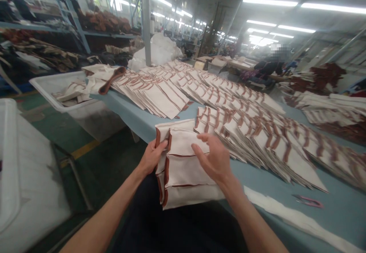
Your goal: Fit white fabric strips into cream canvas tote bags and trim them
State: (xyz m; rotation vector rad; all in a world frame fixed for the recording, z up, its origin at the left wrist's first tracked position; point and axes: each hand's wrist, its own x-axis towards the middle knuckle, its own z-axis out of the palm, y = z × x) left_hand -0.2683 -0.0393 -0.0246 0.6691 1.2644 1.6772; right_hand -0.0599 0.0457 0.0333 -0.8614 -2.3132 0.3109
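Cream fabric panels with reddish-brown edging (185,171) lie in front of me at the table's near edge, partly over my lap. Seams cross them in bands, and a second layer shows underneath at the left. My left hand (151,157) grips their left edge, thumb on top and fingers beneath. Over the right part of the top panel is my right hand (214,158), thumb and index finger apart; its other fingers are partly hidden. Just beyond, a fanned stack of similar panels (257,131) lies on the blue-grey table (137,121).
Pink-handled thread snips (309,201) lie at the right beside a white fabric strip (286,207). More panel stacks (160,92) cover the table's far side. White bins (88,117) stand at the left. A seated person (265,70) is in the background.
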